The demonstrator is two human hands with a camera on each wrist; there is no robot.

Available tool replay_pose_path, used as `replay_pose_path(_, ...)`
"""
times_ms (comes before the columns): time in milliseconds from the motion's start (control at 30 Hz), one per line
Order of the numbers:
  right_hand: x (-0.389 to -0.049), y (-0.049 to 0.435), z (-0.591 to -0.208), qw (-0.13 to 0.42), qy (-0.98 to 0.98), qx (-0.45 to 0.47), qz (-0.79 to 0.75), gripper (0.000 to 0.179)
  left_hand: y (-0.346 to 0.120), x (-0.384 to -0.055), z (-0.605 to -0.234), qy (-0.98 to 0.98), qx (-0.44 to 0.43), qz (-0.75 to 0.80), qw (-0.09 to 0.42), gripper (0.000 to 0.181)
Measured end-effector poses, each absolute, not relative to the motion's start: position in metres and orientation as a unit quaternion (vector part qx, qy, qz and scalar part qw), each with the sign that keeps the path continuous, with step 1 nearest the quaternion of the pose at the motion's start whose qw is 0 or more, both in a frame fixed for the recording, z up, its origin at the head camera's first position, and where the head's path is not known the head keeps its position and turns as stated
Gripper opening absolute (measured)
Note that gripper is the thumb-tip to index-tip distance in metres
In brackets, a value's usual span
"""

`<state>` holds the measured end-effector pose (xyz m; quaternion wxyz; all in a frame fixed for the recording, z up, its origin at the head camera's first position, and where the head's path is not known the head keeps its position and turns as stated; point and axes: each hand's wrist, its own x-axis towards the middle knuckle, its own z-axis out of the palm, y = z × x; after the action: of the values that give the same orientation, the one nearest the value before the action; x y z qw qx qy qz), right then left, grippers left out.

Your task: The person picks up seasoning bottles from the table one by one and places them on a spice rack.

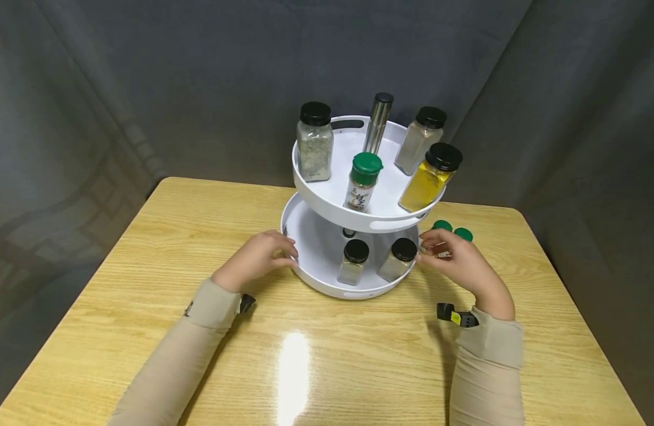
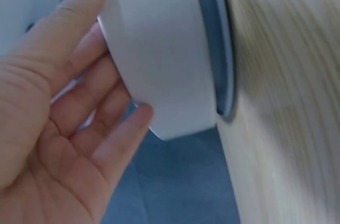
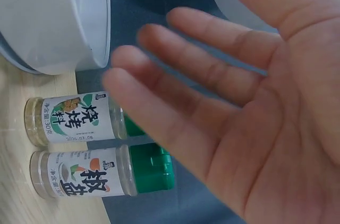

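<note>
A white two-tier round tray stands on the table, its lower tier below the upper tier. At the lower tier's left side, my left hand holds the rim, thumb in front and several fingertips hidden behind the wall. By the right side, my right hand has its fingers loosely extended, close to the rim and a small black-lidded jar. Any contact there cannot be made out. Another black-lidded jar stands on the same tier. Two green-capped seasoning shakers, one labelled shaker and its neighbour, stand beyond my right hand.
On the upper tier stand a jar of pale flakes, a green-capped shaker, a yellow-filled jar and a black-lidded jar around a metal post. A grey curtain hangs behind the wooden table.
</note>
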<state>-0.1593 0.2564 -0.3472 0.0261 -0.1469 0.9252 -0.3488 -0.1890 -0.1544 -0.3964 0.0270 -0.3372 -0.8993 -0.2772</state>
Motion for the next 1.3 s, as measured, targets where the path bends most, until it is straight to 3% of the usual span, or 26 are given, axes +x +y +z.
replay_pose_path(533, -0.164, 0.259, -0.36, 0.16, 0.898, -0.124, -0.392, 0.059, -0.123, -0.156, -0.387, -0.928, -0.31, -0.186, 0.09, 0.02)
replay_pose_path(833, -0.168, 0.256, -0.364, 0.178, 0.896, -0.114, -0.392, 0.063, -0.097, -0.135, -0.393, -0.929, -0.305, -0.129, 0.165, 0.022)
replay_pose_path(1000, -0.17, 0.251, -0.367, 0.207, 0.881, -0.1, -0.414, 0.071, -0.085, -0.126, -0.396, -0.919, -0.322, -0.104, 0.2, 0.034)
replay_pose_path(1100, -0.17, 0.248, -0.368, 0.21, 0.879, -0.094, -0.418, 0.068, -0.085, -0.123, -0.393, -0.919, -0.332, -0.11, 0.182, 0.031)
replay_pose_path(1233, -0.17, 0.245, -0.37, 0.214, 0.876, -0.081, -0.425, 0.066, -0.094, -0.127, -0.384, -0.926, -0.326, -0.151, 0.119, 0.02)
replay_pose_path(1300, -0.17, 0.244, -0.371, 0.215, 0.875, -0.076, -0.426, 0.069, -0.1, -0.133, -0.379, -0.926, -0.321, -0.173, 0.101, 0.023)
